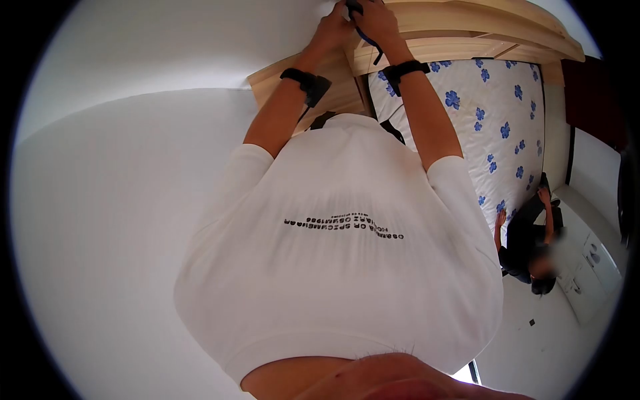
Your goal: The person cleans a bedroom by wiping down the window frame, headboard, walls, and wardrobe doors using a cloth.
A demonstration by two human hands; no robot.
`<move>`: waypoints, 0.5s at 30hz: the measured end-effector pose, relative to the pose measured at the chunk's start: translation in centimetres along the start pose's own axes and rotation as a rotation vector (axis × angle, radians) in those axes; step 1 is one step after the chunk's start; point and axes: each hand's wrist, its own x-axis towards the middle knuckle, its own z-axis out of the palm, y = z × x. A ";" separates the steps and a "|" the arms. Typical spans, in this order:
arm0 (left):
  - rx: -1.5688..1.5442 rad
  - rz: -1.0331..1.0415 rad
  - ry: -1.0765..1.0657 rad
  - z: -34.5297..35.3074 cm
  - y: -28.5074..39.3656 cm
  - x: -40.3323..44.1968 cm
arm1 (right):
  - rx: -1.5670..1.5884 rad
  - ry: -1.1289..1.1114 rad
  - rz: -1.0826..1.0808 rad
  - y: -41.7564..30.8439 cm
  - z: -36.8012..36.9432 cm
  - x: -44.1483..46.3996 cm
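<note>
At the top edge, my left hand (333, 30) and my right hand (377, 21) are close together beside the wooden furniture. Between them is a small dark object (353, 8), with a dark blue strap or cord (371, 44) hanging from it past my right wrist. My right hand is closed around this object, whose kind I cannot make out. The fingers of my left hand are curled against it, partly hidden and cut off by the frame. Each wrist wears a black band with a small box, the left band (308, 84) and the right band (404, 71).
A curved pale wooden frame (467, 23) runs along the top right. Beside it lies a mattress (460, 133) with blue flowers. Another person in black (527, 227) leans at its far side, hands near the mattress. A white wall (120, 200) rises on my left.
</note>
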 end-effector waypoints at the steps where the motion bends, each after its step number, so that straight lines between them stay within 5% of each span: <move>1: -0.008 0.000 0.000 0.6 -0.5 -0.2 | 0.054 0.031 -0.025 -0.4 -0.2 -0.3; 4: 0.285 -0.060 0.013 2.9 -2.3 -0.3 | -0.002 -0.083 0.260 -2.4 -0.8 -2.5; 7: 0.088 -0.007 0.019 3.5 -2.8 -1.7 | -0.021 -0.148 0.370 -4.7 -2.6 -2.9; 15: 0.111 0.158 0.070 0.5 -3.3 -1.9 | 0.113 -0.024 0.272 -1.1 3.7 -3.8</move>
